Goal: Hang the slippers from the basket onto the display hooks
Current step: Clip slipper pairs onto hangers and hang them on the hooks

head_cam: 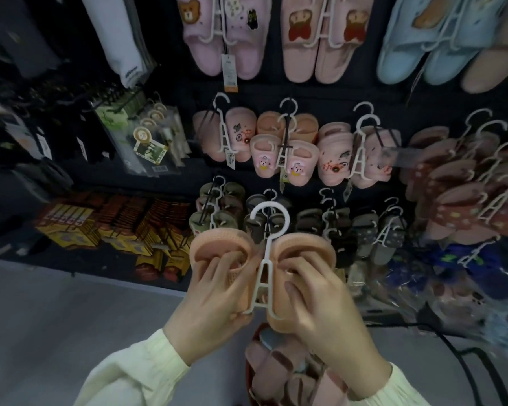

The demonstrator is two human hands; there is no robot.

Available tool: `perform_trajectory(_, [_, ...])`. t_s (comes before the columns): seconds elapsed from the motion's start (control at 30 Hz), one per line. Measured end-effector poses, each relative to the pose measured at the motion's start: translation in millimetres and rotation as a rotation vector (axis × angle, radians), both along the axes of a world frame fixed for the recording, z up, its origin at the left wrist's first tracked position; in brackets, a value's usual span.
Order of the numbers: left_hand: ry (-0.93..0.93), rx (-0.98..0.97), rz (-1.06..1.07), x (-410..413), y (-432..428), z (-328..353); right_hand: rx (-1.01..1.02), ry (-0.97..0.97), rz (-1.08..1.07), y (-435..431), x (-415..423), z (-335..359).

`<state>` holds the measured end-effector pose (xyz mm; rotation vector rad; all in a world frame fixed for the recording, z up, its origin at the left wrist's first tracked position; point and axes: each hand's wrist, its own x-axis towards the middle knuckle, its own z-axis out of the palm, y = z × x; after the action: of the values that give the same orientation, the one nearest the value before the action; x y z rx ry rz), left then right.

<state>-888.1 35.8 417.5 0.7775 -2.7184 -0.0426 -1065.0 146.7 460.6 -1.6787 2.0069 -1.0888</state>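
Observation:
I hold a pair of peach-pink slippers [217,250] clipped on a white plastic hanger [266,253] in front of the display wall. My left hand [217,303] grips the left slipper, fingers tucked into its opening. The right slipper is gripped the same way by my right hand [329,312]. The hanger's hook [269,213] points up, level with the lowest row of dark slippers [320,227]. Below my hands a red basket [248,376] holds several more pink slippers [279,373].
The black wall carries rows of hung slippers: pink and blue pairs [314,39] on top, pink children's pairs [279,148] in the middle, a dense bunch [467,186] at right. Packaged goods [115,221] hang at left. A black wire rack [467,356] stands at right; grey floor [56,317] lies at left.

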Motion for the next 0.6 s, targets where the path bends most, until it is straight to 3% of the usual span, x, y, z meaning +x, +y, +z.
perform_trajectory(0.27, [0.051, -0.039, 0.0, -34.2, -14.0, -20.0, -0.047, -0.028, -0.023, -5.4, -34.5, -18.2])
perform_trajectory(0.6, [-0.082, -0.007, 0.084, -36.5, -83.5, -21.4, -0.195, -0.02, -0.149, -77.6, -76.5, -9.4])
